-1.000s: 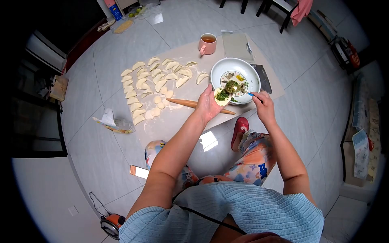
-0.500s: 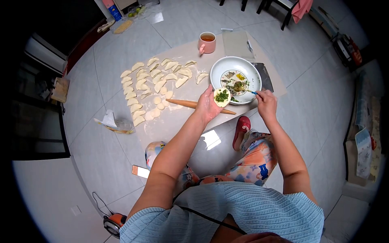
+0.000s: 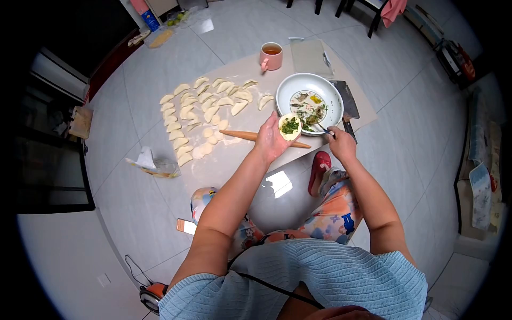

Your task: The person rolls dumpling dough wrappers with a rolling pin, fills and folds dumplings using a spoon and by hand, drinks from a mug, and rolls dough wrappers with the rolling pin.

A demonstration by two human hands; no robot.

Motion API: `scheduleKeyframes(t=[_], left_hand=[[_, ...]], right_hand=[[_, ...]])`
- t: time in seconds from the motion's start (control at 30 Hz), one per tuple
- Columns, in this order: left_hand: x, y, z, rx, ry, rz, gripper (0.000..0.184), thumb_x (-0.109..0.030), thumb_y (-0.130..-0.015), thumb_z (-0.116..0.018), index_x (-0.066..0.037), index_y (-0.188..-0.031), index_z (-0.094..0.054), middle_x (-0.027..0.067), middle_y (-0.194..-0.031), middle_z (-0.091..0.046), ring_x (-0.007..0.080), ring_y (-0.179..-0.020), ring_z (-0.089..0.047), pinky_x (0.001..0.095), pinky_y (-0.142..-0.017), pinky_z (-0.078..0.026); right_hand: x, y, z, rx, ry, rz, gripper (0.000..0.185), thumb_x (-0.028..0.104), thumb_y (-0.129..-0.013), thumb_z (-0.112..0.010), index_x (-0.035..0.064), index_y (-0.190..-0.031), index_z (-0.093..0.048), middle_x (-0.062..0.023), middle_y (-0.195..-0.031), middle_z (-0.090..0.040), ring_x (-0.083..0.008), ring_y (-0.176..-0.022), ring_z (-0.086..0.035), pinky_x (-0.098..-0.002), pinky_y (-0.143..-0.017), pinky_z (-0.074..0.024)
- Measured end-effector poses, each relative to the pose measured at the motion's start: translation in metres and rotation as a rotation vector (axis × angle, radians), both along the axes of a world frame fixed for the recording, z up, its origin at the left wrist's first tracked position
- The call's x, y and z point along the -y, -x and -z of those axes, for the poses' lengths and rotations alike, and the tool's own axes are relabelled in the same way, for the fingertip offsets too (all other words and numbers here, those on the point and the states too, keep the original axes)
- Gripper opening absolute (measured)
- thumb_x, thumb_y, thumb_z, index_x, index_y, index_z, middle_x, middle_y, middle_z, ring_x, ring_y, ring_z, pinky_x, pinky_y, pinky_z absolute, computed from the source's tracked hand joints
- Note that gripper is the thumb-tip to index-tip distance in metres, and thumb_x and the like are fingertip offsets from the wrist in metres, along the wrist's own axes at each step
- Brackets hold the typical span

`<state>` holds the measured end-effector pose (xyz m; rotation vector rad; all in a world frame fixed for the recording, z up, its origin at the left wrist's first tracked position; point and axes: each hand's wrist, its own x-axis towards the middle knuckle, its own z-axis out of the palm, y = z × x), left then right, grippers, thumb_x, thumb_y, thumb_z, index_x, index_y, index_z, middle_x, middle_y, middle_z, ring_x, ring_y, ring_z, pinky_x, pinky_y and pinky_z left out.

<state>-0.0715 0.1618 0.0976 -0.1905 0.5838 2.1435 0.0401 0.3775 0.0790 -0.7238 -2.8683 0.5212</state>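
A right hand [image 3: 342,145] grips a spoon [image 3: 326,130] by its handle at the near-right rim of a white bowl [image 3: 332,98], a bare handle's end of a cleaver [image 3: 349,100] showing just beyond the knuckles. A second ago the spoon carries a heaped load beside the wrapper; now its head is down among the mixture inside the bowl, and the hand has come nearer the person, uncovering the cleaver's handle at the bowl's right. How much the spoon now bears cannot be told. The change suggests work still at the spooning stage, with folding not yet begun on this piece.

At the bowl's near-left rim, a left hand [image 3: 270,140] turns palm up, fingers curled under and holding a dough wrapper [image 3: 288,116]. The wrapper lies flat and open along the fingers, thumb at its upper-left edge, a mound of green filling [image 3: 289,126] at its middle. From above it overlaps the bowl's rim; whether the two touch is unclear.

Left of the bowl, folded dumplings [image 3: 239,108] spread in uneven rows, with small dough rounds [image 3: 208,132] nearer the person. A rolling pin [image 3: 239,135] lies below-left of the bowl, passing beneath the left hand; a pink mug [image 3: 271,57] stands beyond the bowl's far-left side.
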Motion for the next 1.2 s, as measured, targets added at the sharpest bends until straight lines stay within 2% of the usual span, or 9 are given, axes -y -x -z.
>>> scheduleKeyframes(t=[0.23, 0.3, 0.37, 0.43, 0.9, 0.97, 1.03, 1.1, 1.2], left_hand=[[0.022, -0.009, -0.019, -0.008, -0.027, 0.059, 0.066, -0.046, -0.105, -0.027, 0.008, -0.142, -0.033, 0.0249, -0.139, -0.047, 0.0359, -0.127, -0.050, 0.0451, -0.108, -0.041], [0.027, -0.013, -0.026, -0.058, -0.055, 0.075, 0.067, -0.047, -0.104, -0.027, 0.008, -0.141, -0.033, 0.0241, -0.139, -0.048, 0.0350, -0.130, -0.048, 0.0442, -0.110, -0.039], [0.034, -0.023, -0.041, -0.058, -0.068, 0.070, 0.066, -0.047, -0.104, -0.027, 0.008, -0.141, -0.034, 0.0226, -0.139, -0.048, 0.0336, -0.130, -0.047, 0.0434, -0.111, -0.036], [0.035, -0.030, -0.043, -0.060, -0.090, 0.071, 0.066, -0.047, -0.104, -0.027, 0.007, -0.141, -0.035, 0.0211, -0.139, -0.048, 0.0321, -0.131, -0.046, 0.0427, -0.112, -0.034], [0.058, -0.036, -0.043, -0.447, 0.124, -0.202, 0.055, -0.036, -0.105, -0.038, 0.005, -0.142, -0.036, 0.0165, -0.149, -0.037, 0.0276, -0.137, -0.036, 0.0386, -0.117, -0.023], [0.061, -0.037, -0.054, -0.813, 0.556, -0.204, 0.050, -0.030, -0.104, -0.046, 0.003, -0.141, -0.040, 0.0146, -0.147, -0.041, 0.0284, -0.135, -0.040, 0.0373, -0.114, -0.028], [0.065, -0.041, -0.057, -0.818, 0.635, -0.233, 0.037, -0.015, -0.096, -0.059, -0.003, -0.130, -0.052, 0.0131, -0.143, -0.047, 0.0300, -0.135, -0.042, 0.0378, -0.112, -0.032], [0.072, -0.039, -0.053, -1.497, 0.942, -0.191, 0.032, -0.005, -0.085, -0.070, -0.006, -0.114, -0.058, 0.0127, -0.140, -0.049, 0.0339, -0.138, -0.040, 0.0425, -0.111, -0.034], [0.073, -0.040, -0.053, -1.825, 1.004, -0.180, 0.035, -0.002, -0.074, -0.076, -0.010, -0.102, -0.059, 0.0121, -0.138, -0.050, 0.0385, -0.139, -0.037, 0.0486, -0.110, -0.035]], right_hand=[[0.013, 0.003, -0.024, -0.034, -0.269, -0.100, 0.030, 0.030, -0.091, -0.061, 0.0070, -0.107, -0.071, -0.0153, -0.096, -0.071, -0.0301, -0.095, -0.068, -0.0404, -0.084, -0.0517], [0.023, 0.014, -0.018, -0.336, 0.599, -0.088, 0.046, 0.040, -0.100, -0.048, 0.0012, -0.120, -0.064, -0.0162, -0.109, -0.069, -0.0272, -0.108, -0.064, -0.0391, -0.094, -0.0488], [0.059, 0.035, -0.020, -0.218, 1.985, -0.076, 0.063, 0.050, -0.103, -0.035, -0.0025, -0.135, -0.049, -0.0185, -0.125, -0.062, -0.0278, -0.119, -0.058, -0.0401, -0.104, -0.0441], [0.076, 0.039, -0.025, -0.195, 2.199, -0.083, 0.071, 0.054, -0.104, -0.023, -0.0049, -0.141, -0.037, -0.0204, -0.138, -0.050, -0.0318, -0.129, -0.047, -0.0436, -0.112, -0.0357], [0.102, 0.059, -0.039, -0.061, 2.425, -0.014, 0.077, 0.056, -0.103, -0.019, -0.0131, -0.131, -0.041, -0.0278, -0.133, -0.050, -0.0385, -0.125, -0.051, -0.0506, -0.110, -0.0380], [0.104, 0.056, -0.053, -0.079, 2.307, 0.151, 0.078, 0.055, -0.103, -0.017, -0.0123, -0.128, -0.045, -0.0304, -0.129, -0.053, -0.0404, -0.124, -0.053, -0.0513, -0.108, -0.0406], [0.103, 0.057, -0.042, -0.078, 2.322, 0.133, 0.078, 0.055, -0.103, -0.017, -0.0120, -0.129, -0.045, -0.0298, -0.129, -0.054, -0.0400, -0.123, -0.054, -0.0505, -0.108, -0.0409], [0.101, 0.056, -0.037, -0.072, 2.334, 0.113, 0.078, 0.056, -0.103, -0.016, -0.0117, -0.130, -0.045, -0.0291, -0.129, -0.054, -0.0395, -0.122, -0.054, -0.0497, -0.108, -0.0412], [0.101, 0.057, -0.031, -0.124, 2.423, 0.034, 0.074, 0.054, -0.103, -0.022, -0.0121, -0.126, -0.047, -0.0300, -0.129, -0.053, -0.0400, -0.122, -0.053, -0.0479, -0.106, -0.0433]])
